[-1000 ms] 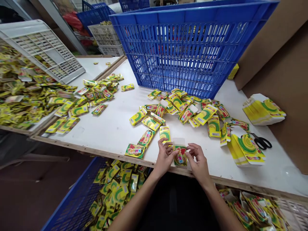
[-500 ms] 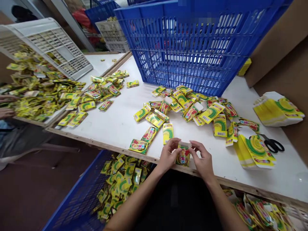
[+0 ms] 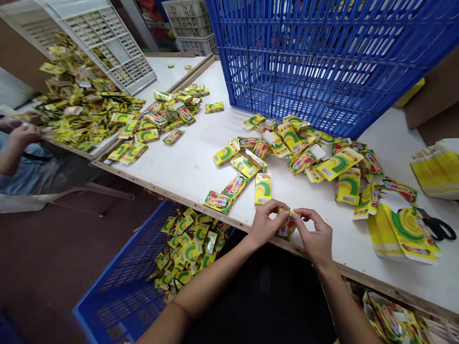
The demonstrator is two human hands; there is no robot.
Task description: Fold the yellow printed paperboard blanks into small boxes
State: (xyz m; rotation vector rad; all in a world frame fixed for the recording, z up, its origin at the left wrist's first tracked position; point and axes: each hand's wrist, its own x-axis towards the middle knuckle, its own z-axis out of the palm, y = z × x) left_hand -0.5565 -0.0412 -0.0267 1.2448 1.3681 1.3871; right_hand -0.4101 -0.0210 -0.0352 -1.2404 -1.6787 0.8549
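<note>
Left of the left hand [image 3: 266, 225], bare table [image 3: 186, 167] opens beyond the two cartons [image 3: 218, 201] at the front edge. Ahead, the way is barred — scattered cartons [image 3: 339, 165], then the blue crate [image 3: 297, 62]. Beside the right hand [image 3: 317, 239], a bare strip ends at the flat cartons [image 3: 407, 229] and scissors [image 3: 431, 222]; room behind the crate is hard to judge.

Carton [image 3: 287, 230] between left grip [image 3: 264, 224] and right grip [image 3: 317, 237]

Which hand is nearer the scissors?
Right. The right hand is left of the black-handled scissors, beyond the yellow cartons; the left hand is farther left, across the small box.
</note>
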